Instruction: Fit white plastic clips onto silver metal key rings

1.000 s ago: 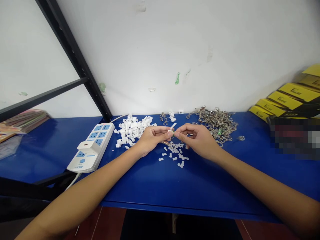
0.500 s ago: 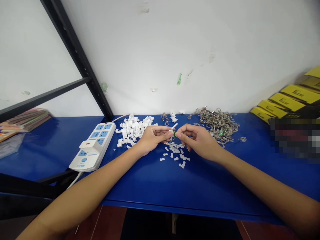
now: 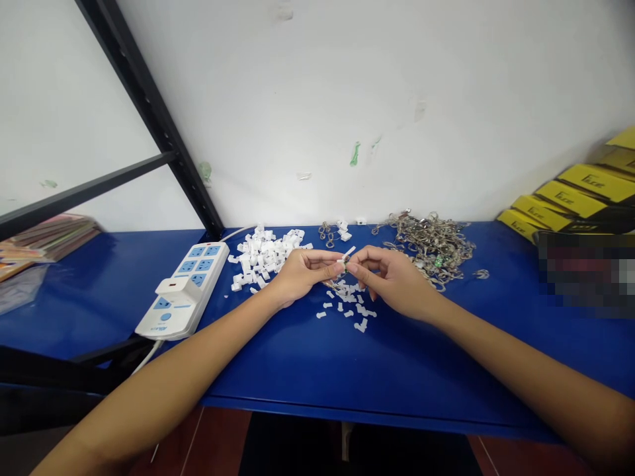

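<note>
Both my hands meet above the blue shelf top (image 3: 317, 370). My left hand (image 3: 302, 274) pinches a small white plastic housing with a narrow flap (image 3: 350, 252) sticking up to the right. My right hand (image 3: 397, 277) has its thumb and forefinger closed on a tiny green circuit board (image 3: 346, 267), which touches the white housing. Fingertips cover most of both parts, so how far one sits inside the other cannot be made out. Loose flat white plastic pieces (image 3: 360, 311) lie scattered just below my hands.
White housings (image 3: 265, 254) are heaped to the left, beside a white power strip (image 3: 183, 291) with a plug in it. Tangled wired parts (image 3: 434, 244) lie at the back right. Yellow boxes (image 3: 570, 198) stand far right. A black frame post (image 3: 159, 119) rises at left.
My right fingertips have moved slightly left, bringing the green circuit board against the white housing. My left hand has stayed almost in place, and the view has shifted a little.
</note>
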The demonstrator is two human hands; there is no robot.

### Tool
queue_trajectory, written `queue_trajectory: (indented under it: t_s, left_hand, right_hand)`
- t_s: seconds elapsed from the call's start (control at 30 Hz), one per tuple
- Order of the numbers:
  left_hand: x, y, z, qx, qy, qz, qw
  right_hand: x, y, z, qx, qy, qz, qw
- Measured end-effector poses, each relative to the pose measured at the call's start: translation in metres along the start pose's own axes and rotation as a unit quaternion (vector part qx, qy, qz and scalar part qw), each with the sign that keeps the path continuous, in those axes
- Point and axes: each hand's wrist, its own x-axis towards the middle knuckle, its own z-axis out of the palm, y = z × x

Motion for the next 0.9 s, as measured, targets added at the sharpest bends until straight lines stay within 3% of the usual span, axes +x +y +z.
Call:
queue_trajectory:
  t_s: [0.43, 0.63, 0.8, 0.9]
  left_hand:
    - [0.001, -0.002, -0.001, 0.011, 0.009, 0.004, 1.0]
    - [0.001, -0.001, -0.002, 0.011, 0.012, -0.012, 1.0]
    - [0.002, 0.001, -0.006, 0.018, -0.011, -0.019, 1.0]
    - [0.004, 0.0, -0.008, 0.018, -0.022, -0.023, 0.999]
  right_hand:
    - [-0.001, -0.005, -0.003, -0.033, -0.001, -0.027, 0.999]
    - [0.007, 0.007, -0.023, -0.162, 0.065, -0.073, 0.982]
    - [0.013, 0.021, -0.03, -0.308, 0.009, -0.096, 0.947]
    - [0.015, 0.024, -0.03, -0.338, -0.012, -0.108, 0.935]
